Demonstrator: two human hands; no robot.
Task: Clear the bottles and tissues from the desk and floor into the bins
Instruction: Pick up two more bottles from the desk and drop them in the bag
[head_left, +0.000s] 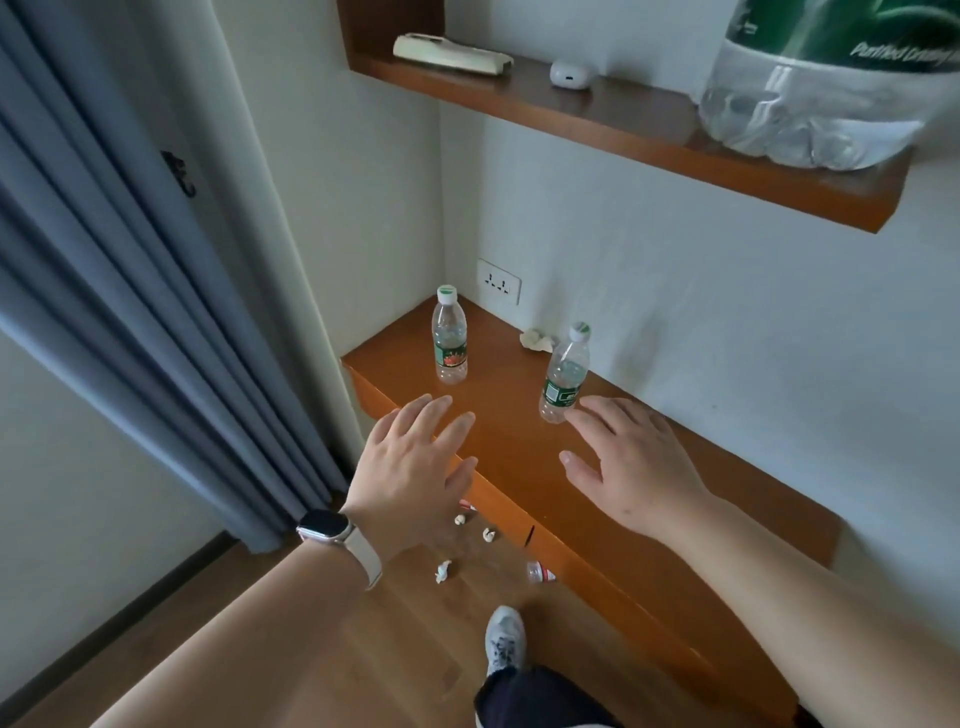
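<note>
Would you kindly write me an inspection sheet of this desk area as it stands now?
Surface: orange wooden desk, glossy.
Job's things: two upright bottles and a tissue on the desk; floor bottle and tissue wads below.
Clutter: shelf holds a remote, earbud case, large water jug.
Grippers: left hand and right hand open, empty.
Cables: nothing seen.
Surroundings: curtain, wall socket; no bins visible.

Glossy wooden desk (509, 431); clear plastic bottles (450, 343).
</note>
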